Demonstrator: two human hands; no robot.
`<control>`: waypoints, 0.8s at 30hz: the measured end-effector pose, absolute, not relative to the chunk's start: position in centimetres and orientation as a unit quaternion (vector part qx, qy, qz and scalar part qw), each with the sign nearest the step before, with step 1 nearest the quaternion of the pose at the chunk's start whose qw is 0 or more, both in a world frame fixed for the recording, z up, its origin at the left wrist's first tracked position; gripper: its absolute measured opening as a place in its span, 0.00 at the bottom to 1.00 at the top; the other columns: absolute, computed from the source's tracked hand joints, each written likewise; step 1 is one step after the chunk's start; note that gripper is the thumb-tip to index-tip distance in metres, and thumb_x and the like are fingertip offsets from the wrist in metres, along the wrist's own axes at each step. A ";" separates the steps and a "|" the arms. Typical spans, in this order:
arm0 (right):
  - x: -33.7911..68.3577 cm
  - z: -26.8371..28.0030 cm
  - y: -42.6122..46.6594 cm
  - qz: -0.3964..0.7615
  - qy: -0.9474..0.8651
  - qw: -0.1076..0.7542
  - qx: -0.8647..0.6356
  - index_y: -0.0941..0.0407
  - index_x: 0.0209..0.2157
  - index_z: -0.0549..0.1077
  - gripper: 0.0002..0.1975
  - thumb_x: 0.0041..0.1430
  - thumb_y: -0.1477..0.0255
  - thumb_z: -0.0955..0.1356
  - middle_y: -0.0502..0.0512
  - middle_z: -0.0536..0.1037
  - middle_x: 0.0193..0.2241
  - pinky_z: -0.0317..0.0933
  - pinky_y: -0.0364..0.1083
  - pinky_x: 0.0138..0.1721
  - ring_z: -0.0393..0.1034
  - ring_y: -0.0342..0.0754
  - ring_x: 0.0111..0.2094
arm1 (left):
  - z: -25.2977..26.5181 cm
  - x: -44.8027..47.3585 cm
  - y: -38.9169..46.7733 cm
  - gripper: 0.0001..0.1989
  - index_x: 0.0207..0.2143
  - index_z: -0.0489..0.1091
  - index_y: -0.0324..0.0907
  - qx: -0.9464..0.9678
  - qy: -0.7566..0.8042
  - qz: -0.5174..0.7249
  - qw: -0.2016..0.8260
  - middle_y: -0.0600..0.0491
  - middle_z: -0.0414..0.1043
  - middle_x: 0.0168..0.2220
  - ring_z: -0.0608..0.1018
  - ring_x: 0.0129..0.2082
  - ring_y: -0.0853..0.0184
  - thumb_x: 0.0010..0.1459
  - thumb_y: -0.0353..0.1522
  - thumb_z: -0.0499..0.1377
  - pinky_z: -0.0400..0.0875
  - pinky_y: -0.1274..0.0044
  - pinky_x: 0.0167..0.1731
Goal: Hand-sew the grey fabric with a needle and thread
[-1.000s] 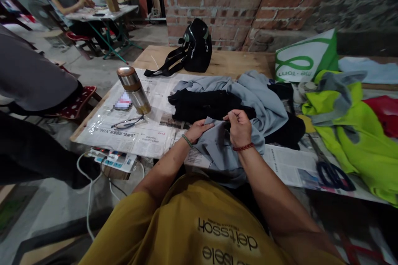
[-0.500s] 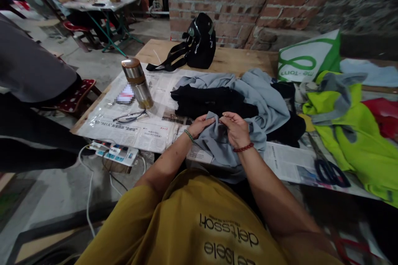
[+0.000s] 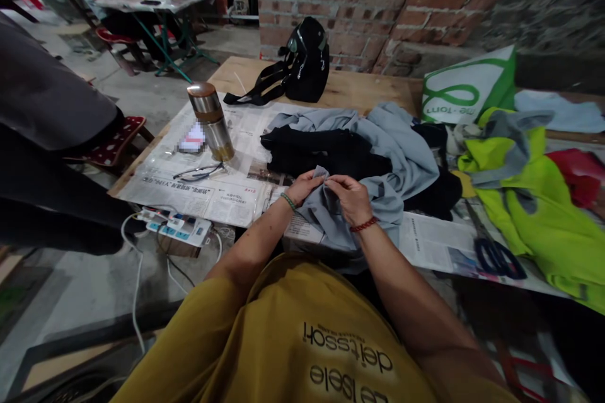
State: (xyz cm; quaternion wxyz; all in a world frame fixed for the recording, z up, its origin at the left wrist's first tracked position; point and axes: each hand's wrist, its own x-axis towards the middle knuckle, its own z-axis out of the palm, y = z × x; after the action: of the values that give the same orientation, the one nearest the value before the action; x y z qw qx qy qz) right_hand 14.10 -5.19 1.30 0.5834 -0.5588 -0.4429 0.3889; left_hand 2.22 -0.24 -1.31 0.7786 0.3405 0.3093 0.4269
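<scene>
A light grey fabric garment (image 3: 394, 167) is spread over the table and runs down toward my lap. My left hand (image 3: 302, 189), with a green bead bracelet, pinches an edge of it between thumb and fingers. Right beside that edge, my right hand (image 3: 352, 198), with a red bracelet, is closed in a pinch, its fingertips meeting the cloth by the left thumb. Whatever lies between the right fingertips is too small to make out. Just beyond both hands, a folded black cloth (image 3: 326, 150) rests on the grey garment.
A steel flask (image 3: 215, 126), glasses (image 3: 201, 171) and a phone (image 3: 193, 138) stand or lie on newspaper (image 3: 227, 201) at left. Behind are a black bag (image 3: 309, 63) and a green-white bag (image 3: 467, 91). Scissors (image 3: 498, 258) and a yellow vest (image 3: 534, 201) lie right. A power strip (image 3: 177, 227) hangs low.
My right hand has moved left, bringing its fingertips up against the cloth edge at my left fingers. The left hand keeps its pinch and has barely moved.
</scene>
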 end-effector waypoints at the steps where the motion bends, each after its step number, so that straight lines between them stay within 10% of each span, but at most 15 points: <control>1: 14.2 1.2 -5.2 0.367 -0.462 0.575 -0.567 0.54 0.27 0.75 0.11 0.42 0.63 0.73 0.51 0.77 0.27 0.66 0.48 0.36 0.70 0.46 0.30 | -1.3 2.3 -0.2 0.18 0.29 0.71 0.37 0.341 0.315 0.429 0.775 0.58 0.70 0.23 0.70 0.24 0.74 0.36 0.37 0.72 0.63 0.79 0.31; 24: 21.9 9.7 -1.4 0.498 -0.386 0.638 -0.443 0.53 0.31 0.67 0.14 0.51 0.59 0.71 0.46 0.77 0.25 0.69 0.43 0.26 0.76 0.47 0.33 | -0.5 2.0 -0.3 0.12 0.28 0.75 0.38 0.339 0.339 0.427 0.767 0.54 0.76 0.26 0.74 0.26 0.70 0.36 0.28 0.70 0.68 0.75 0.32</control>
State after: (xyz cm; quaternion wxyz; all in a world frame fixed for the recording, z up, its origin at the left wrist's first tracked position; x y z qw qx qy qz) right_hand 21.89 -1.40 9.68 0.6380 -0.4426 -0.3861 0.4980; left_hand 2.03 -0.28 -0.52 0.7666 0.3391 0.3395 0.4268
